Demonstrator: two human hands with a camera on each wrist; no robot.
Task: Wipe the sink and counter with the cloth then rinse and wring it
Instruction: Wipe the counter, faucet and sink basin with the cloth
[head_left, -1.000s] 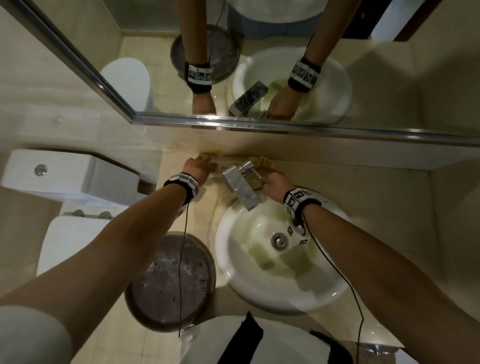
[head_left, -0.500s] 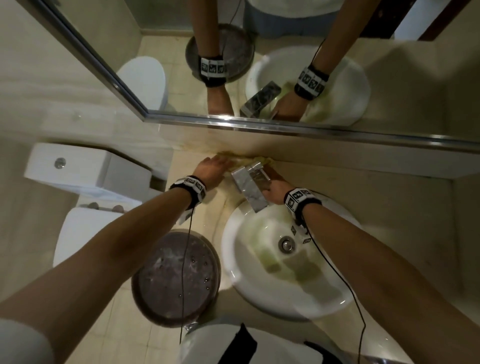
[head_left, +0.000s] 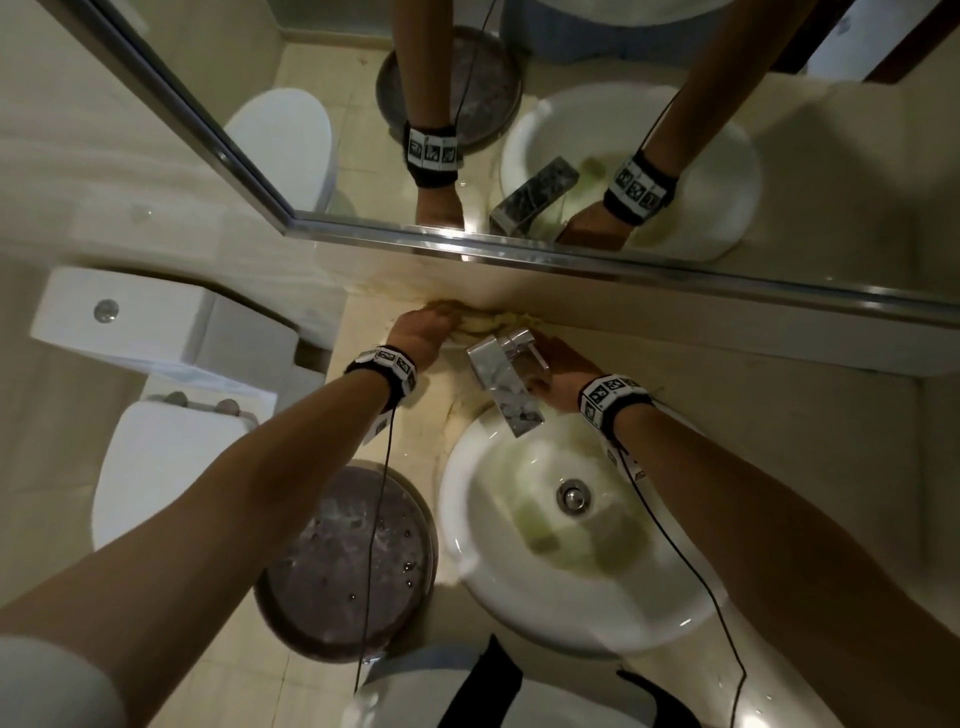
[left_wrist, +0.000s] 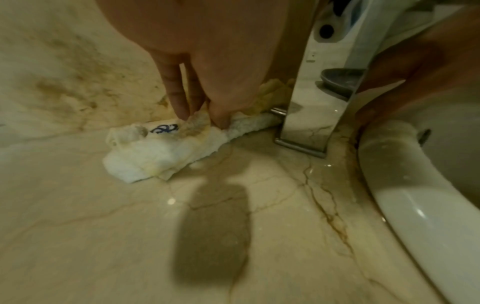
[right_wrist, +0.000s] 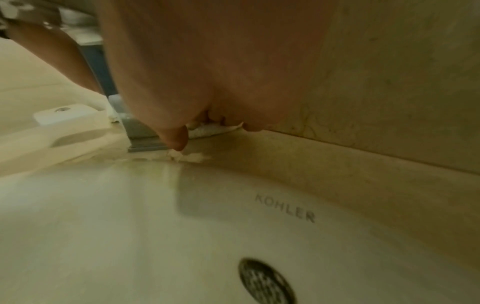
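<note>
A white cloth (head_left: 483, 323), stained yellow, lies bunched along the back wall behind the chrome faucet (head_left: 506, 384). My left hand (head_left: 423, 330) pinches its left end (left_wrist: 155, 156) on the marble counter (left_wrist: 103, 226), left of the faucet (left_wrist: 311, 102). My right hand (head_left: 558, 374) is at the faucet's right side, fingers curled on the cloth's other end (right_wrist: 210, 130) against the wall. The white sink (head_left: 467, 519) sits just below both hands, its bowl (right_wrist: 130, 226) streaked yellow.
A mirror (head_left: 571, 130) runs above the low backsplash. A toilet (head_left: 171, 467) with its tank (head_left: 130, 322) stands at the left. A round metal basin (head_left: 348, 566) sits on the floor left of the sink. The counter (head_left: 779, 415) extends right.
The right hand has drawn in closer to the faucet. More of the cloth now shows on the faucet's left, under the left hand. The head view has shifted slightly.
</note>
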